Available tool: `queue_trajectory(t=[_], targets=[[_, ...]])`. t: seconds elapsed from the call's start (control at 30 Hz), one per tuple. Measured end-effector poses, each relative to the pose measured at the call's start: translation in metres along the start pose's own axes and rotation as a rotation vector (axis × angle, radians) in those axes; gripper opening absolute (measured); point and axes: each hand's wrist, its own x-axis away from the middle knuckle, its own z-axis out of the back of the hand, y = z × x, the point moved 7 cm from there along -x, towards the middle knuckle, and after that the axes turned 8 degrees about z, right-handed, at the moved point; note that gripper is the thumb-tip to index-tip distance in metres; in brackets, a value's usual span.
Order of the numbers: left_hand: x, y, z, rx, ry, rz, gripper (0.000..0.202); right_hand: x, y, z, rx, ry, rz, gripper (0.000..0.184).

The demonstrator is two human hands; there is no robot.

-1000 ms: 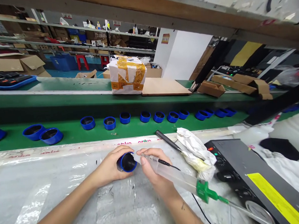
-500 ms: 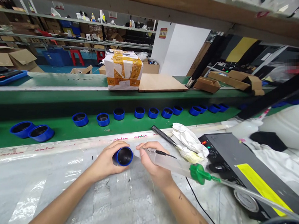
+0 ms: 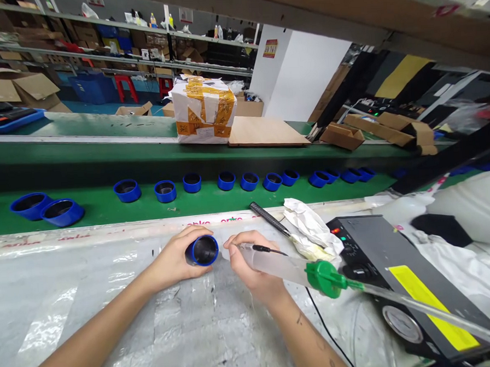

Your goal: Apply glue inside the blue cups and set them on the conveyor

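Observation:
My left hand is closed around a blue ring-shaped cup with a dark inside, its opening turned toward me. In my right hand is a dispensing syringe with a translucent barrel, gripped near its front end. Its tip points at the right rim of the blue cup; whether they touch I cannot tell. A green cap closes the syringe's rear, and a clear hose runs from it to the lower right. A thin black cable also comes off the syringe.
A green conveyor belt carries several blue cups beyond the plastic-covered table. To the right lie a black-handled tool, crumpled white paper and a grey dispenser box with a dial gauge. A taped carton stands behind.
Both hands keep their grips, with the cup and syringe tip close together. The belt's cups at the left appear slightly further left, and the view has shifted a little.

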Motion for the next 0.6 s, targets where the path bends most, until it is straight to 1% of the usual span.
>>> queue_trajectory(t=[0.23, 0.43, 0.6], targets=[[0.001, -0.001, -0.003, 0.015, -0.016, -0.009, 0.045, 0.001, -0.003, -0.003, 0.031, -0.073, 0.0, 0.004], [0.0, 0.002, -0.002, 0.022, -0.023, -0.004, 0.041, 0.005, 0.0, -0.005, 0.018, -0.079, -0.046, 0.002], [0.001, 0.002, -0.002, 0.033, -0.028, -0.012, 0.042, 0.007, -0.001, -0.01, -0.012, -0.107, -0.073, 0.002]])
